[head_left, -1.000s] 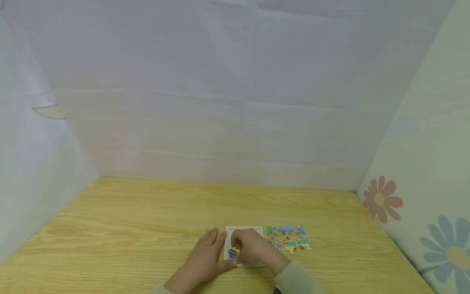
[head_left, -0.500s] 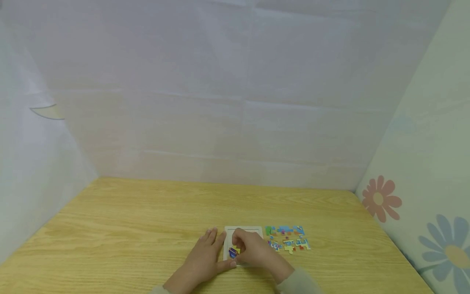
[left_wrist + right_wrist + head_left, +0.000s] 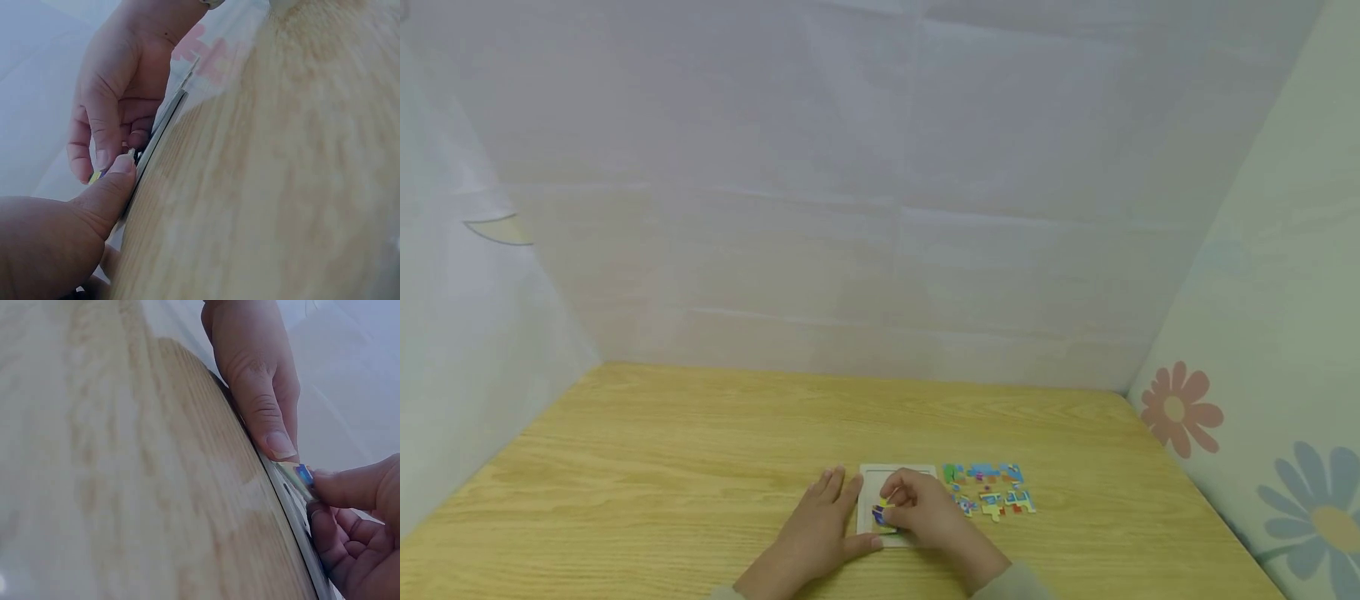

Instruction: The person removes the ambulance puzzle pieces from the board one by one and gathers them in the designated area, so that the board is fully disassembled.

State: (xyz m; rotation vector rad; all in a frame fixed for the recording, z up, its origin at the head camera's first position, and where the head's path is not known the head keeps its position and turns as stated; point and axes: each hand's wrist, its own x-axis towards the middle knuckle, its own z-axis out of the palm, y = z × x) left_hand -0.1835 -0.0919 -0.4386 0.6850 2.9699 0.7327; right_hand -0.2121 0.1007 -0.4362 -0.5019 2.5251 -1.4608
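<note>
A white puzzle tray (image 3: pixel 917 468) lies flat on the wooden table. My left hand (image 3: pixel 816 525) rests along its left side, fingers straight, with the thumb at the near left corner. Over the tray, my right hand (image 3: pixel 925 510) pinches a purple, blue and yellow puzzle piece (image 3: pixel 878 515) between thumb and fingers. The right wrist view shows this piece (image 3: pixel 304 474) tilted up, with the right thumb (image 3: pixel 350 487) on its printed face and the left thumb close to its other end. The fingers cover much of it.
Several colourful puzzle pieces (image 3: pixel 990 500) lie in rows on the table (image 3: pixel 760 433), just right of the tray. A pale cloth wall (image 3: pixel 880 208) stands behind the table, and a flower-printed cloth (image 3: pixel 1285 333) is on the right.
The puzzle piece has shifted slightly right from the tray's lower left and now tilts in the right hand's pinch. The right thumb has come onto its face. The left hand stays in place.
</note>
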